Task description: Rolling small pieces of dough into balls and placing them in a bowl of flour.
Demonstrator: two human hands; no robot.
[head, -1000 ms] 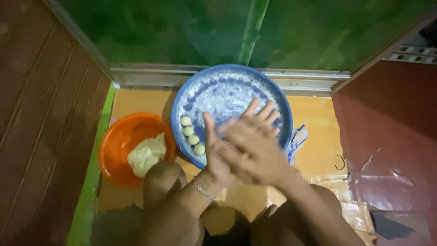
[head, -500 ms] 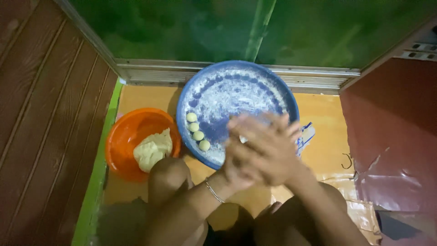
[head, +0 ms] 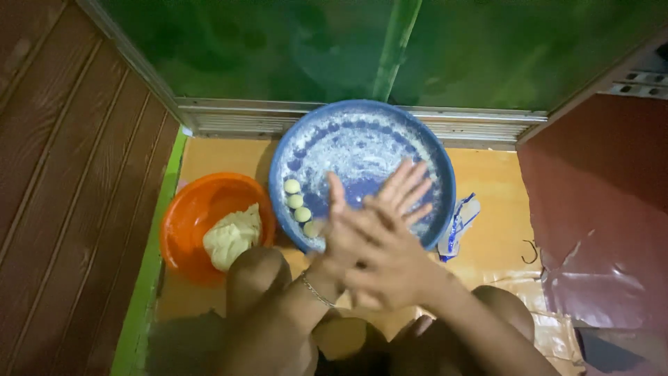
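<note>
1. Dough balls [head: 297, 202]: a short row lies along the lower-left inner rim of the blue floured tray [head: 424, 150], centre frame
2. Progress, judged: only that short row is formed; a large lump of dough [head: 233, 237] remains in the orange bowl [head: 182, 223], lower left, so most work is left
3. Left hand [head: 341, 240] and right hand [head: 390, 257]: pressed palm to palm over the tray's near edge, fingers [head: 407, 184] extended and slightly spread; whether a dough piece sits between the palms cannot be told
4. A crumpled plastic bag [head: 459, 224] lies right of the tray

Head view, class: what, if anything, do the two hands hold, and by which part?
It cannot be told: the left hand and right hand are pressed palm to palm over the blue tray, hiding anything between.
</note>
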